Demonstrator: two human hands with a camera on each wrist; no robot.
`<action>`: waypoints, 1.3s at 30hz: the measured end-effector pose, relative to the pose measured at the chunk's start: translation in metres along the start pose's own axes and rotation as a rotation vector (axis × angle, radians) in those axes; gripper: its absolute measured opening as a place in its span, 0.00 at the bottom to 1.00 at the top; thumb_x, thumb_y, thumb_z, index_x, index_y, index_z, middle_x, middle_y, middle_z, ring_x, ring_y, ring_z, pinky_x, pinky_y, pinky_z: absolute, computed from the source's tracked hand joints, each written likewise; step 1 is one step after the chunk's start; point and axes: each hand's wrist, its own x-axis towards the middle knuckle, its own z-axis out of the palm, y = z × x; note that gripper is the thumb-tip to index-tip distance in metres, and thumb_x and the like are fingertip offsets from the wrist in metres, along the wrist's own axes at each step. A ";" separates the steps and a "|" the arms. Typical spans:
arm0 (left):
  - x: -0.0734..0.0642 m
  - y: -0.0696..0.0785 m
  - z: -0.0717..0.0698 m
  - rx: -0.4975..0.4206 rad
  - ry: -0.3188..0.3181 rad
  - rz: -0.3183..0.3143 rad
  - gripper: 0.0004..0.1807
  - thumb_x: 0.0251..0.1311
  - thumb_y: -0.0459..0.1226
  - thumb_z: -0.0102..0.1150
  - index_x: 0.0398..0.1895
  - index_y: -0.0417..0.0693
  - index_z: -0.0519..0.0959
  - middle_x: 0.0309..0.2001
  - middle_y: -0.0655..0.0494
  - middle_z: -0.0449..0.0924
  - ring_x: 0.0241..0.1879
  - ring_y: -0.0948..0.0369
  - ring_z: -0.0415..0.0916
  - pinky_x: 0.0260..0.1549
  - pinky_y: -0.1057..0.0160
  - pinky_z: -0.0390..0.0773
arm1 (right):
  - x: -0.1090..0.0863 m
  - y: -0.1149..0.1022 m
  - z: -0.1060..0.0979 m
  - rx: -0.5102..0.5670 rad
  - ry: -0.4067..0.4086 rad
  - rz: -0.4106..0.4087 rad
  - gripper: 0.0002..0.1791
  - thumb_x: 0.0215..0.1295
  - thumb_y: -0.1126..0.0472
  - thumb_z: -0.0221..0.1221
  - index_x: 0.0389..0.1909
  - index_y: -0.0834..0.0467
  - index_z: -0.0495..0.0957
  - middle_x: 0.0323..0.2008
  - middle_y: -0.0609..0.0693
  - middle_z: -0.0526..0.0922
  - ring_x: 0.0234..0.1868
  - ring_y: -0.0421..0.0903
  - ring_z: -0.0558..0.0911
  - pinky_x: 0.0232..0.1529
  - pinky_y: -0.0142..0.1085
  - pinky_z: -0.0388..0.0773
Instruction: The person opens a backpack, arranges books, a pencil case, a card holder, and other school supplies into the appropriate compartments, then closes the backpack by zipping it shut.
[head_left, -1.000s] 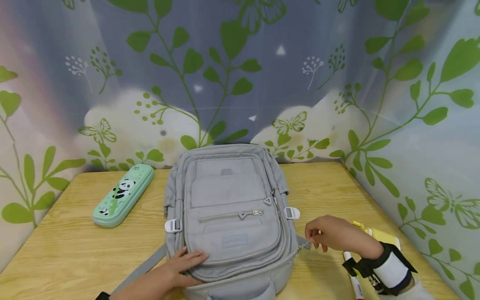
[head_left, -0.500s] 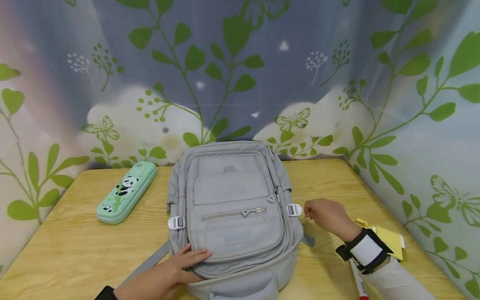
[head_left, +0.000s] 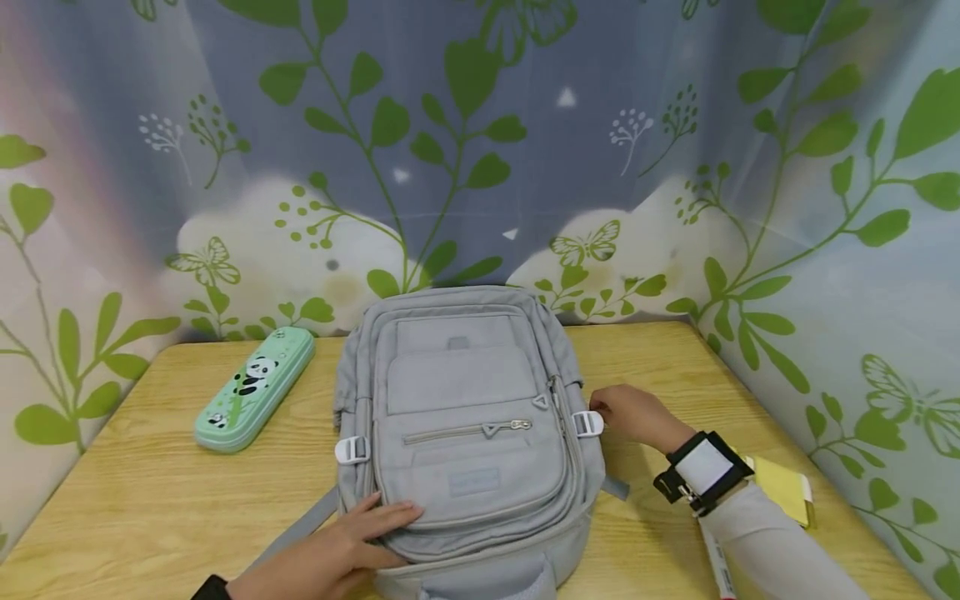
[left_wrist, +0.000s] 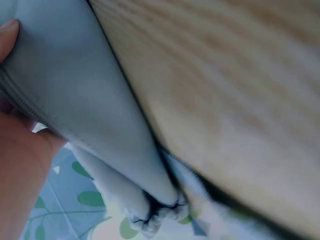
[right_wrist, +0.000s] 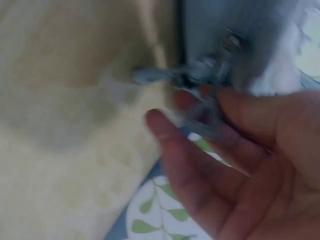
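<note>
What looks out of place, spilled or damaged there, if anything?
Nothing stands out: I see no spill or damage. The backpack lies on the table, and the pencil case sits slanted but apart from it. The right arm partly hides the marker and yellow item, so I can't vouch for those.

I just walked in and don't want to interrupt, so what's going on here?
A person is handling a grey backpack lying on the table. The left hand rests on its lower front, while the right hand pinches a triangular zip pull at its side, near a white buckle. A green case lies to the left, untouched.
</note>
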 end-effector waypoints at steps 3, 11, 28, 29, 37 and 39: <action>0.006 0.005 -0.012 0.016 -0.049 -0.005 0.15 0.65 0.39 0.53 0.53 0.63 0.78 0.67 0.52 0.63 0.65 0.56 0.64 0.58 0.50 0.68 | 0.000 -0.004 -0.007 0.003 0.018 -0.021 0.04 0.62 0.67 0.57 0.35 0.58 0.79 0.35 0.53 0.82 0.34 0.47 0.80 0.32 0.38 0.76; 0.063 0.022 -0.091 0.122 -0.121 -0.124 0.14 0.69 0.47 0.45 0.48 0.58 0.80 0.48 0.61 0.80 0.48 0.63 0.77 0.48 0.63 0.76 | 0.021 -0.028 -0.015 -0.095 0.190 -0.158 0.11 0.60 0.66 0.61 0.44 0.57 0.79 0.32 0.49 0.77 0.31 0.42 0.77 0.28 0.32 0.73; 0.209 -0.049 -0.068 0.322 -0.140 -0.284 0.17 0.68 0.37 0.48 0.58 0.49 0.75 0.58 0.50 0.75 0.57 0.53 0.72 0.58 0.56 0.70 | 0.052 -0.033 -0.007 -0.147 0.088 -0.205 0.03 0.65 0.67 0.55 0.33 0.55 0.74 0.26 0.48 0.76 0.23 0.39 0.72 0.26 0.31 0.69; 0.216 -0.051 -0.062 0.356 -0.146 -0.284 0.19 0.68 0.38 0.48 0.61 0.51 0.72 0.61 0.51 0.71 0.61 0.53 0.69 0.60 0.56 0.68 | 0.051 -0.032 -0.007 -0.133 0.095 -0.193 0.02 0.64 0.66 0.56 0.33 0.56 0.74 0.26 0.48 0.76 0.23 0.39 0.72 0.26 0.31 0.70; 0.246 -0.048 -0.037 0.338 -0.282 -0.466 0.25 0.72 0.45 0.40 0.71 0.61 0.58 0.73 0.57 0.53 0.72 0.50 0.48 0.66 0.44 0.56 | 0.034 -0.030 -0.013 -0.108 0.224 -0.180 0.03 0.60 0.65 0.61 0.34 0.59 0.80 0.28 0.49 0.81 0.26 0.41 0.77 0.30 0.35 0.76; 0.248 -0.045 -0.035 0.309 -0.295 -0.508 0.25 0.72 0.47 0.39 0.71 0.62 0.57 0.73 0.58 0.51 0.73 0.49 0.46 0.67 0.42 0.53 | 0.027 -0.030 -0.015 -0.108 0.249 -0.182 0.04 0.61 0.65 0.59 0.34 0.59 0.82 0.28 0.50 0.82 0.26 0.41 0.78 0.31 0.35 0.77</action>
